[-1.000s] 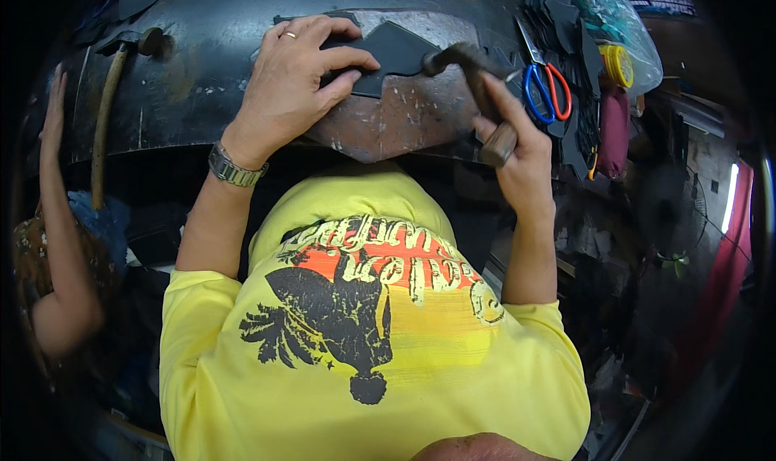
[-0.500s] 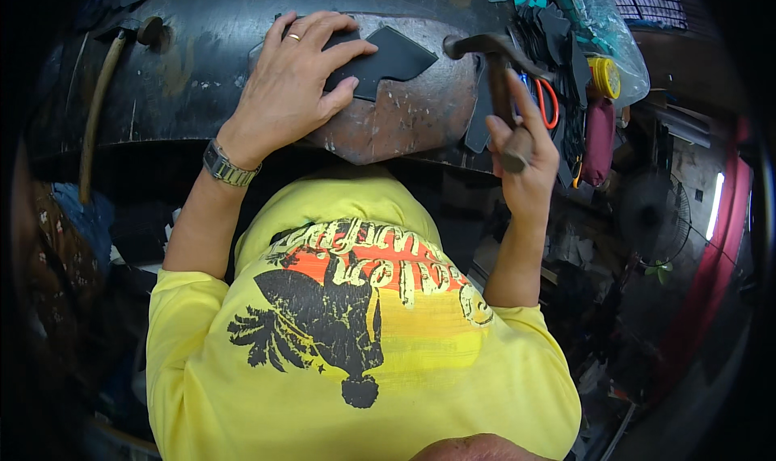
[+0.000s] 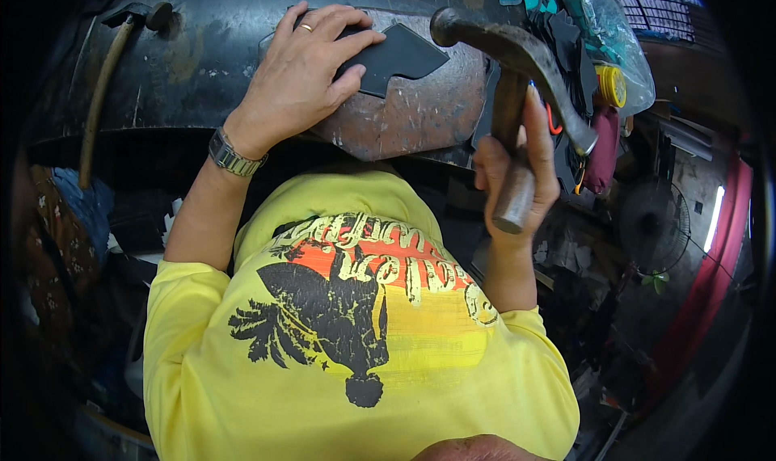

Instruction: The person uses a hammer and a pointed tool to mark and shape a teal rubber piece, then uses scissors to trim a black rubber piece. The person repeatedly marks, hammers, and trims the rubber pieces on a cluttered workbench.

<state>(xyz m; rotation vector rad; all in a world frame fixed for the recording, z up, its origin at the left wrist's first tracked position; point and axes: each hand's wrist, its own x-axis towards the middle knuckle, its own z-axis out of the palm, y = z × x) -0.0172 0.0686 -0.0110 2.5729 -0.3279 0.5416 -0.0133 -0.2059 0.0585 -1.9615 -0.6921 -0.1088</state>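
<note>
On the worktop (image 3: 222, 73), left fingers (image 3: 356, 47) spread over a flat sheet (image 3: 408, 55); right fingers (image 3: 538, 130) grip a hammer (image 3: 513, 45). I can't judge progress.

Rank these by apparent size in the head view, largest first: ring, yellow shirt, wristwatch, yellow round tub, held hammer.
1. Yellow shirt
2. Held hammer, perhaps enlarged by nearness to the camera
3. Wristwatch and yellow round tub: too alike to rank
4. Ring
</note>
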